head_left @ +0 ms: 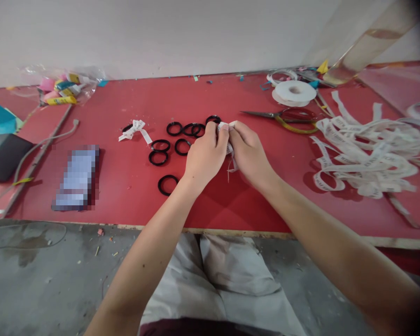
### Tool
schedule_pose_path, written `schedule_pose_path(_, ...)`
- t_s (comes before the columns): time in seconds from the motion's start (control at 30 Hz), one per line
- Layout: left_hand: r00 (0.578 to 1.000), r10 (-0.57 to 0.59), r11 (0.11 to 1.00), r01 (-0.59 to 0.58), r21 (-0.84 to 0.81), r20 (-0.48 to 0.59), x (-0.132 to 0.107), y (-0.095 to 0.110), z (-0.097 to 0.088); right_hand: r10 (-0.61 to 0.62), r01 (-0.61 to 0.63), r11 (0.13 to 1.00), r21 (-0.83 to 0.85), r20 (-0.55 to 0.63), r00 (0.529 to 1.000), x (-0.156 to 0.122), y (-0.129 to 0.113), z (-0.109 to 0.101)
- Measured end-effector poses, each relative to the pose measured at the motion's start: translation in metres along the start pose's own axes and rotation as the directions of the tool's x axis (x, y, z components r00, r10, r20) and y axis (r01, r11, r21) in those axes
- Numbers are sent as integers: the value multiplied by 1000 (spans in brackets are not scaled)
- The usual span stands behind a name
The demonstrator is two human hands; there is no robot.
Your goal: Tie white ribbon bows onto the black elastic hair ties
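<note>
Both hands meet above the red table, pinching a white printed ribbon (pixel 229 148) whose end hangs down between them. My left hand (pixel 208 151) is closed, with thumb and forefinger on the ribbon. Pressed against it, my right hand (pixel 248 147) is closed on the same ribbon. Whether a black hair tie is inside the grip is hidden by the fingers. Several black hair ties (pixel 174 128) lie loose just left of and beyond my left hand. Farther left, a hair tie with a white ribbon bow (pixel 136 130) rests on the table.
To the right lie scissors (pixel 287 116), a heap of printed ribbon strips (pixel 357 144) and a white ribbon spool (pixel 294 93). A phone (pixel 76 177), a black box-like object (pixel 7 156) with a cable and a plastic bag of colourful items (pixel 63 86) are on the left.
</note>
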State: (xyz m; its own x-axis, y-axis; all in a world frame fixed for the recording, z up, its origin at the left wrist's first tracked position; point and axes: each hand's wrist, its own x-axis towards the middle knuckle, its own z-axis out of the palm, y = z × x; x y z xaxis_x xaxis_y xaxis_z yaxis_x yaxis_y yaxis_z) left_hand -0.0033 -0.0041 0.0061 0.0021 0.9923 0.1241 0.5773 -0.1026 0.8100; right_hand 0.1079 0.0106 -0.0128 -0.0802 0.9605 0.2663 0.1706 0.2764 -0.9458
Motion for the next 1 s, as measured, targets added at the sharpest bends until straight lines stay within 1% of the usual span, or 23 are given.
schedule_pose_path(0.13,1000,12,1000,-12,7,2,0,-1,0,6,-6,1000,-3,4,1000,0,-1,0)
schedule_pose_path(0.27,1000,1,999,-1,35,6,0,0,-1,5,-5,1000,-8,6,1000,0,-1,0)
schedule_pose_path(0.57,1000,-4,999,3,42,11,0,1,-1,13,-13,1000,-16,7,1000,0,-1,0)
schedule_pose_path(1.0,1000,5,1000,-5,-8,-15,0,-1,0,-5,5,1000,-17,-1,1000,0,-1,0)
